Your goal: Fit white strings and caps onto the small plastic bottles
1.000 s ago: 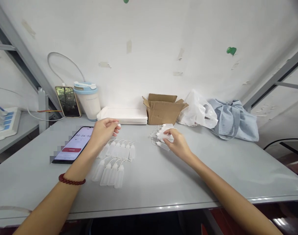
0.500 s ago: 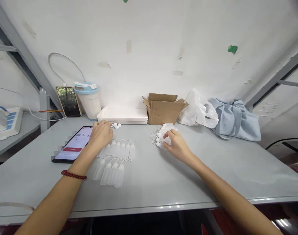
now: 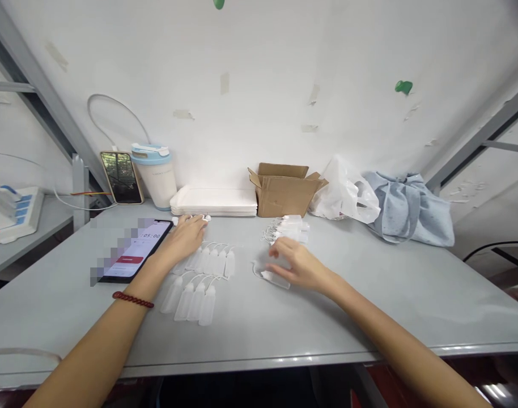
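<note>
My left hand (image 3: 185,241), with a dark red braided bracelet at its wrist, reaches over small white caps (image 3: 207,217) on the grey table. Its fingers are slightly bent and apart, the tips at the caps. Below it lie two rows of small translucent dropper bottles (image 3: 207,306) with thin white cap straps. My right hand (image 3: 299,263) hovers with thumb and fingers apart over a single dropper bottle (image 3: 276,279) lying on its side, partly hidden by the thumb. Just behind it is a pile of similar bottles (image 3: 292,226).
A phone showing a timer (image 3: 135,249) lies left of my left hand. Along the wall stand another phone (image 3: 123,178), a tumbler (image 3: 159,181), stacked white trays (image 3: 216,201), an open cardboard box (image 3: 284,195), a white plastic bag (image 3: 339,190) and a light blue cloth bag (image 3: 412,209).
My right hand has moved toward me from the pile, and one bottle now lies apart from it. My left hand has shifted right, over the caps.
</note>
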A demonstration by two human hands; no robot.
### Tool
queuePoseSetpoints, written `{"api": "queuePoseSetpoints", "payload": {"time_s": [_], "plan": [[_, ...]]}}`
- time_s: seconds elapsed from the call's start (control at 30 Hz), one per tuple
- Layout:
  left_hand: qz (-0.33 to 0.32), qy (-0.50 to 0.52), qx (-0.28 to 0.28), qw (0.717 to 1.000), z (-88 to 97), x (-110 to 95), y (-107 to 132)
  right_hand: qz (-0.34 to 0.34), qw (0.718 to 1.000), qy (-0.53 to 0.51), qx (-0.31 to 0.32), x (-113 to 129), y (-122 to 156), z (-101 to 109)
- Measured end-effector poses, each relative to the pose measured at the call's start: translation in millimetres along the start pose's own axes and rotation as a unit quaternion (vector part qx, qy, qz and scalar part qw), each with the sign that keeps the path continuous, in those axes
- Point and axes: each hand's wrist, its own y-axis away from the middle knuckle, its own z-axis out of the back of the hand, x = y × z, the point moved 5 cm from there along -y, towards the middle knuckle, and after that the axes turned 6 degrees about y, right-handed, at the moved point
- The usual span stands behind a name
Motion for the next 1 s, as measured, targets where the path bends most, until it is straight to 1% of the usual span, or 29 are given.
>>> {"api": "queuePoseSetpoints", "payload": {"time_s": [0.07, 0.1, 0.2, 0.3, 0.47, 0.53, 0.6, 0.67, 0.83, 1.0], "plan": [[0.000, 0.001, 0.004, 1.000, -1.2, 0, -1, 0.038, 0.997, 0.006, 0.073, 13, 2, -6], [0.000, 0.001, 0.005, 1.000, -1.2, 0, -1, 0.044, 0.994, 0.024, 0.094, 18, 3, -8], [0.005, 0.002, 0.003, 1.000, 0.5, -1, -1, 0.033, 0.990, 0.070, 0.114, 21, 2, -10], [0.014, 0.004, -0.002, 1.000, 2.2, 0, 0, 0.013, 0.992, 0.082, 0.100, 12, 1, -9], [0.023, 0.010, -0.004, 1.000, 2.0, 2, 1, -0.005, 0.992, 0.124, -0.011, -10, -2, -4], [0.025, 0.013, -0.003, 1.000, 1.0, 3, 1, -0.025, 0.989, 0.144, -0.038, -17, -3, -3], [0.027, 0.015, -0.001, 1.000, 0.0, 3, 1, -0.048, 0.986, 0.155, -0.041, -21, -4, -4], [0.031, 0.017, 0.000, 0.999, -0.2, 3, 0, -0.060, 0.985, 0.161, -0.029, -23, -5, -5], [0.036, 0.026, 0.001, 0.999, 4.7, 0, 0, -0.066, 0.982, 0.175, -0.003, -21, -5, -6], [0.026, 0.051, 0.009, 0.998, 8.1, -8, -1, -0.071, 0.984, 0.161, -0.002, -21, -4, -6]]}}
